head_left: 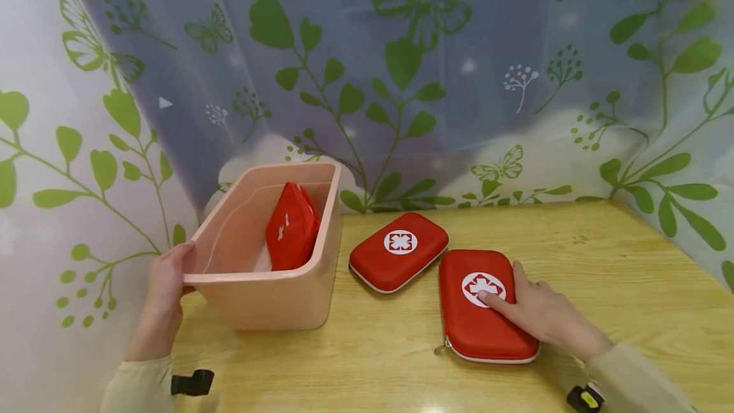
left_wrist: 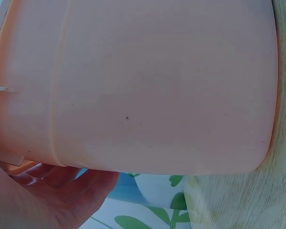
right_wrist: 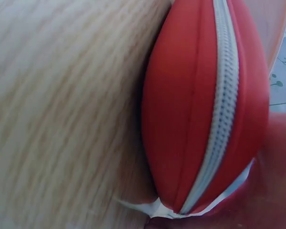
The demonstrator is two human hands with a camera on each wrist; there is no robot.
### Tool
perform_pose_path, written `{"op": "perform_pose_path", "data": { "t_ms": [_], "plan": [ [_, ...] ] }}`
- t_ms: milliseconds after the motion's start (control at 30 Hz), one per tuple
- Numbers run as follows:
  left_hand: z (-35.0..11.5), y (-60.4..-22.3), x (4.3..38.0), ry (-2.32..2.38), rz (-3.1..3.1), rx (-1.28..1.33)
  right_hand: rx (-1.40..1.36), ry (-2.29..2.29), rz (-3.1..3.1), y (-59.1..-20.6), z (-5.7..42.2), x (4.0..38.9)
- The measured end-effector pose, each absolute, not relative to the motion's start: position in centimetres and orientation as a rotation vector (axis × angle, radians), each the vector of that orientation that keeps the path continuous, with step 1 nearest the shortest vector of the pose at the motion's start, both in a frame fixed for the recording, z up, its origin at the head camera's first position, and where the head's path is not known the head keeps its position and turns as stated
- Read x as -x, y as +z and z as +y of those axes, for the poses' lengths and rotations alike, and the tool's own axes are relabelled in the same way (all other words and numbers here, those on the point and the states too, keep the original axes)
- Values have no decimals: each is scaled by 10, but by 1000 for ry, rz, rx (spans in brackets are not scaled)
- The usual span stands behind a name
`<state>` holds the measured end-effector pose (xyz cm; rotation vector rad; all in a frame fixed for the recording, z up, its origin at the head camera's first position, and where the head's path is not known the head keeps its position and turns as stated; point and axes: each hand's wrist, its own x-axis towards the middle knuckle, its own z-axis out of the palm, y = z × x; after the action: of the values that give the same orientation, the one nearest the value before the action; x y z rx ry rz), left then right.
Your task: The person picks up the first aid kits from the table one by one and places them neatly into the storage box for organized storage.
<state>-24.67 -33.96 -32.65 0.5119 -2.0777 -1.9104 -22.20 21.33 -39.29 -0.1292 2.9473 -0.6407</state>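
My left hand [head_left: 165,295] grips the near left corner of a pink plastic bin [head_left: 329,228] by its rim; in the left wrist view the fingers reach under that rim. Inside the bin a red pouch [head_left: 291,228] with small white marks leans against the right wall. On the table at the right lies a red zippered first-aid case [head_left: 482,330] with a white round emblem. My right hand [head_left: 545,311] holds this case by its right side, thumb across the top near the emblem. The right wrist view shows its pale zipper [right_wrist: 224,100] close up.
A second, similar first-aid case [head_left: 398,252] lies at an angle between the bin and the held case. Behind the wooden table [head_left: 619,285] hangs a curtain [head_left: 367,81] printed with green leaves and butterflies, also along the left and right sides.
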Motion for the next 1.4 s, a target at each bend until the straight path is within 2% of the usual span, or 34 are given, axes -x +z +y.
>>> {"op": "perform_pose_path", "data": {
  "t_ms": [300, 800, 1133, 1400],
  "plan": [
    [-338, -326, 248, -1901, -2075, -527, 101, -684, 2950, -395, 203, 226],
    [-336, -323, 245, -1881, -2129, -516, -5, -1096, 2718, -398, 204, 238],
    [-337, -323, 247, -1899, -2107, -528, -75, -1714, 2242, -396, 213, 234],
    [-338, -323, 246, -1908, -2085, -523, -94, -1891, 2026, -398, 212, 229]
  ]
}}
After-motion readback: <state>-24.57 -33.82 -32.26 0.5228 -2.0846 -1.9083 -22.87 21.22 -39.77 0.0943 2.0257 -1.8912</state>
